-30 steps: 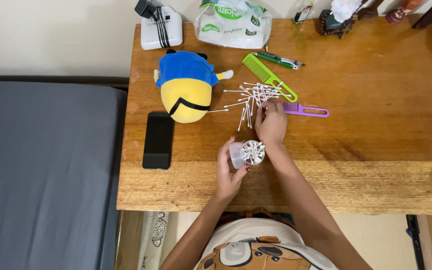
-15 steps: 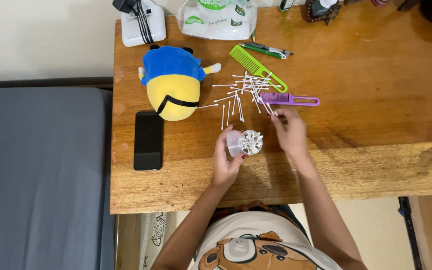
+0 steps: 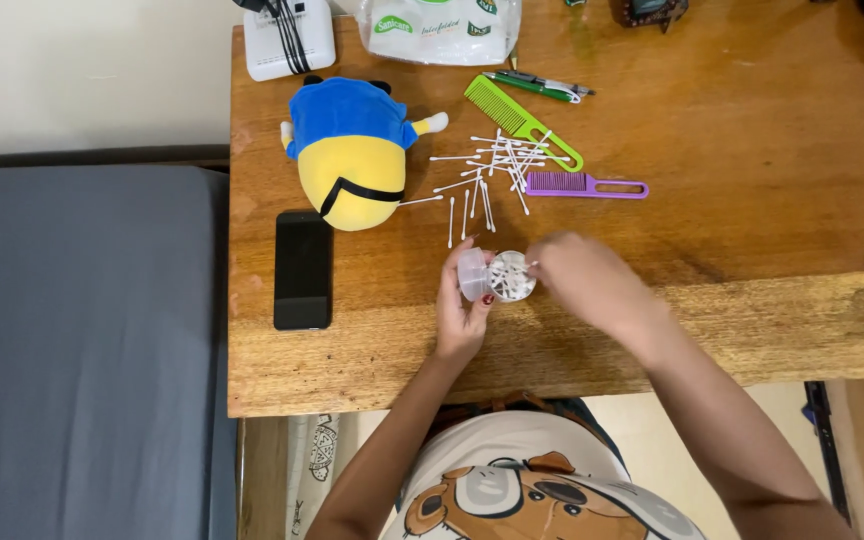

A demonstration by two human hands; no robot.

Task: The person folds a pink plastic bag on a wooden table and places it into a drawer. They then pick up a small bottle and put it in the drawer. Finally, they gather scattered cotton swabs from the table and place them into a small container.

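Far left, beyond the desk's (image 3: 752,330) left edge: grey mattress (image 3: 82,350), flat and plain. On the desk near that left edge, black phone (image 3: 303,269) lying face down or dark, long side running toward the front edge. Just behind it, yellow and blue plush toy (image 3: 354,150), tipped on its back, white charger block (image 3: 287,35) at the back left corner beyond. Moving right along the back edge: plastic packet (image 3: 442,25) with green print, then green pen (image 3: 537,87). Mid-desk, loose scatter of cotton swabs (image 3: 492,170), touching and crossing the green comb (image 3: 520,120); purple comb (image 3: 584,185) just beside the pile's right end. Closer to the front edge, left hand (image 3: 462,310) wrapped round a small clear container (image 3: 497,277), thumb and fingers clasping its side, mouth tilted toward the camera, packed with swabs. Right at its rim, right hand (image 3: 587,280), fingers pinched together at the container's mouth, blurred, so possibly gripping a swab, but cannot tell for sure. Forearm trailing off past the front edge toward the lower right.
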